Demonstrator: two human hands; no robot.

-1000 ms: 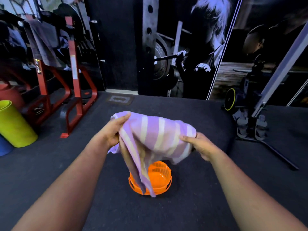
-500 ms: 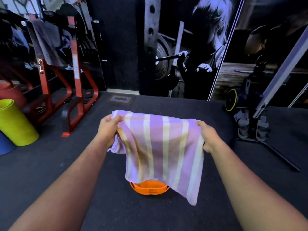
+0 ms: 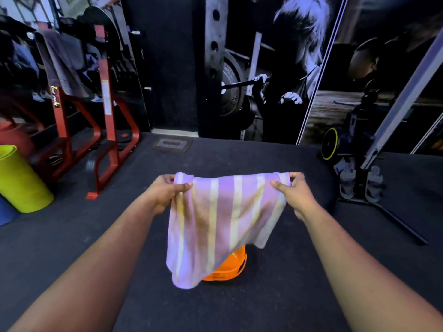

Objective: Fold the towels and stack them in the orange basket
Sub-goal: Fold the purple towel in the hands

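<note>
A purple towel with pale yellow stripes [image 3: 223,219] hangs spread out in the air in front of me. My left hand [image 3: 165,191] pinches its top left corner. My right hand [image 3: 293,192] pinches its top right corner. The towel's lower edge droops lowest at the left. Directly below it on the dark floor stands the orange basket [image 3: 230,269], mostly hidden by the towel; only its right side and rim show.
A red steel rack [image 3: 105,130] with a grey cloth [image 3: 63,61] draped on it stands at the left. A yellow-green cylinder [image 3: 21,183] sits at the far left. A machine with a slanted grey bar [image 3: 374,152] stands at the right. Dark mat floor [image 3: 287,295] surrounds the basket.
The bunched towel has been spread out flat between both hands, and my hands moved apart to its top corners. It now covers most of the basket.
</note>
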